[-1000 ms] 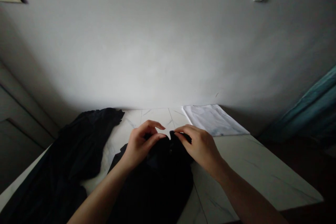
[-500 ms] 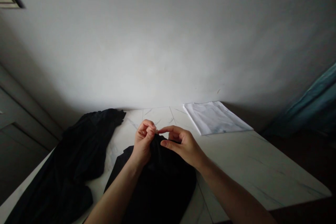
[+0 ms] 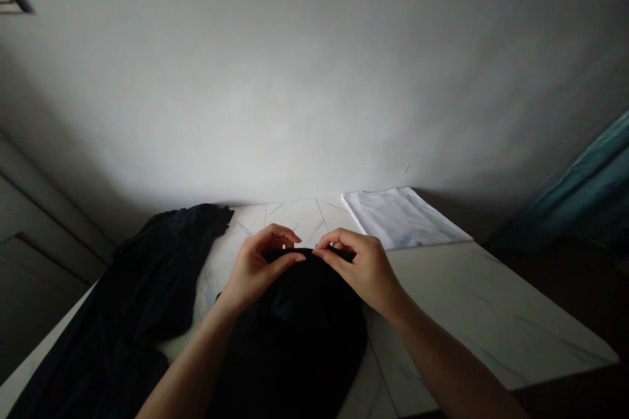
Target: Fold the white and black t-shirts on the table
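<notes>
In front of me hangs a black garment point(image 3: 295, 340), its top edge raised above the table; its exact kind does not show in the dark. My right hand point(image 3: 366, 265) pinches that edge between thumb and fingertips. At the same edge, just to the left, my left hand point(image 3: 255, 268) has the fabric between thumb and fingers, its forefinger lifted a little off the cloth. The fingertips of both hands are close together, and the edge runs between them. The garment's lower part drops out of view between my forearms.
Another black garment point(image 3: 142, 281) lies rumpled along the table's left side. A folded white cloth point(image 3: 403, 217) lies at the back right of the marble-patterned table point(image 3: 472, 301). Behind stands a grey wall point(image 3: 295, 78); a teal curtain point(image 3: 574, 183) hangs at right.
My left hand has shifted left and loosened from a tight pinch. My right hand has gone from a loose reach to a pinch. The garment's top edge is now spread straighter between them.
</notes>
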Demonstrator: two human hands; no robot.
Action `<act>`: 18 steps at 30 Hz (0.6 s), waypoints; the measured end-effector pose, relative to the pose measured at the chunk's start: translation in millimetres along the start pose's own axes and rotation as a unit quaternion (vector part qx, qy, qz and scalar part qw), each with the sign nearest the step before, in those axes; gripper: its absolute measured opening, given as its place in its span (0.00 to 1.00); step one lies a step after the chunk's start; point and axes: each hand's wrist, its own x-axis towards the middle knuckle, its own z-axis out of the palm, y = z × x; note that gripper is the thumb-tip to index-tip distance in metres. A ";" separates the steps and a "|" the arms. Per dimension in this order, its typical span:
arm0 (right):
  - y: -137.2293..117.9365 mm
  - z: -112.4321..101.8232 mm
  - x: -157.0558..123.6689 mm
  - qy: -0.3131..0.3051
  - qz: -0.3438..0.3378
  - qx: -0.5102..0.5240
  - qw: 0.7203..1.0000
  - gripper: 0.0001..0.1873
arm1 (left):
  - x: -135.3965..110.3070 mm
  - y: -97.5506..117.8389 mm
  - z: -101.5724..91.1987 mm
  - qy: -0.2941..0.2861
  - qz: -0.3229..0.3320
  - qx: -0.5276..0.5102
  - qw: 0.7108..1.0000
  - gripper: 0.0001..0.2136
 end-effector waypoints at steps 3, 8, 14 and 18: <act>-3.3 -4.5 0.5 0.008 -0.022 -0.022 0.999 0.04 | -0.4 4.0 -4.4 0.016 0.024 0.054 0.998 0.09; 5.6 -8.4 1.1 -0.061 0.012 -0.032 0.998 0.02 | -2.0 1.2 -8.4 0.030 0.043 -0.002 0.999 0.11; 16.2 2.8 -5.6 -0.102 0.000 -0.016 0.995 0.23 | -3.3 -11.8 -3.0 0.066 0.031 -0.103 0.992 0.16; 17.4 15.9 -8.0 -0.035 -0.088 0.022 0.995 0.12 | -2.6 -17.6 3.0 0.055 0.043 -0.147 0.987 0.14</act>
